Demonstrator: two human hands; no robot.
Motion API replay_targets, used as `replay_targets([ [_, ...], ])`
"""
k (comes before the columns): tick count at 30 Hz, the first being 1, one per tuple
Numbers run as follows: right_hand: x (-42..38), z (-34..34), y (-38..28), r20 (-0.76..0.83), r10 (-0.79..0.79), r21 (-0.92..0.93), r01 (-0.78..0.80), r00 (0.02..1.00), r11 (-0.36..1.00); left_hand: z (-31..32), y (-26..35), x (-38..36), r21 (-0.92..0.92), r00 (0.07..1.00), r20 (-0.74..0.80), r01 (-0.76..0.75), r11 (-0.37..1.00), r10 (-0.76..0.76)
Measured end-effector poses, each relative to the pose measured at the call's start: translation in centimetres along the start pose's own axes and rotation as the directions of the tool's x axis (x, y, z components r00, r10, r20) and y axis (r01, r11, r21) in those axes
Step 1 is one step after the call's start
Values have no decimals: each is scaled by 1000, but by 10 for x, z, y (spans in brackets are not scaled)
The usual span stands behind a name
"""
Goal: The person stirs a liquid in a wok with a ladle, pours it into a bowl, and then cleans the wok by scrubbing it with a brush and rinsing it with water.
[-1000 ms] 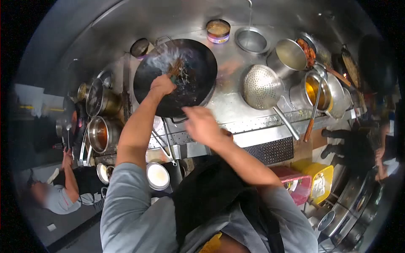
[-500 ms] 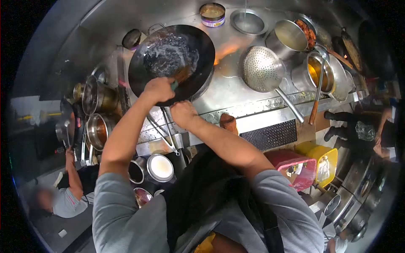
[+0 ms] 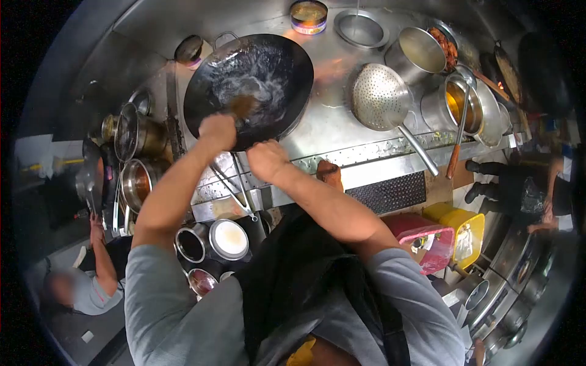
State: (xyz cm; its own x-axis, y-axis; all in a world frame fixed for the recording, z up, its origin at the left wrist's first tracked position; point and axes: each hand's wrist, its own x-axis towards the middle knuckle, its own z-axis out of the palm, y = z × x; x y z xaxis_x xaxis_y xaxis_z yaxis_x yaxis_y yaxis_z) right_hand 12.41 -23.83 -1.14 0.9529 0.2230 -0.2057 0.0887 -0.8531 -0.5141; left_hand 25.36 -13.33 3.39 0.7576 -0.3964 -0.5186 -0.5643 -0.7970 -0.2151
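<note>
A large black wok (image 3: 293, 67) sits on the steel range, with foamy water swirling in it. My left hand (image 3: 218, 132) is closed over the wok's near left side, holding a wok brush (image 3: 245, 107). Its brown bristles are blurred and lie in the water; my fist hides the handle. My right hand (image 3: 267, 160) is closed in a fist at the wok's near rim, where it grips the wok, covering the part it holds. Just below the wok, a pair of metal handles (image 3: 235, 189) rests across the range's front edge.
Right of the wok lie a perforated strainer (image 3: 381, 97) and a ladle (image 3: 461, 131) among several pots. An open can (image 3: 309, 17) stands behind. Red (image 3: 436, 250) and yellow (image 3: 473, 235) bins are below right. Another person (image 3: 91, 287) is at left, and another (image 3: 525, 186) at right.
My left hand and the brush have shifted left, and the water has swirled into a new pattern. The flame beside the wok looks fainter. My right hand stays at the rim.
</note>
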Motion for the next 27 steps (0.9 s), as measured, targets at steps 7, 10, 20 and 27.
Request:
replay_targets([
  [7, 1, 8, 6, -75, -41, -45, 37, 996, 998, -62, 10, 26, -324, 991, 80, 124, 938, -104],
  [10, 0, 12, 4, -47, -13, -52, 11, 999, 999, -29, 4, -15, 9, 977, 69, -204, 979, 203],
  [20, -5, 8, 10, -94, -14, -49, 9, 995, 999, -100, -58, 31, -68, 910, 414, 11, 998, 18],
  [27, -3, 5, 10, -90, -15, -17, 13, 996, 1000, -65, -41, 59, -142, 990, 139, 4, 990, 16],
])
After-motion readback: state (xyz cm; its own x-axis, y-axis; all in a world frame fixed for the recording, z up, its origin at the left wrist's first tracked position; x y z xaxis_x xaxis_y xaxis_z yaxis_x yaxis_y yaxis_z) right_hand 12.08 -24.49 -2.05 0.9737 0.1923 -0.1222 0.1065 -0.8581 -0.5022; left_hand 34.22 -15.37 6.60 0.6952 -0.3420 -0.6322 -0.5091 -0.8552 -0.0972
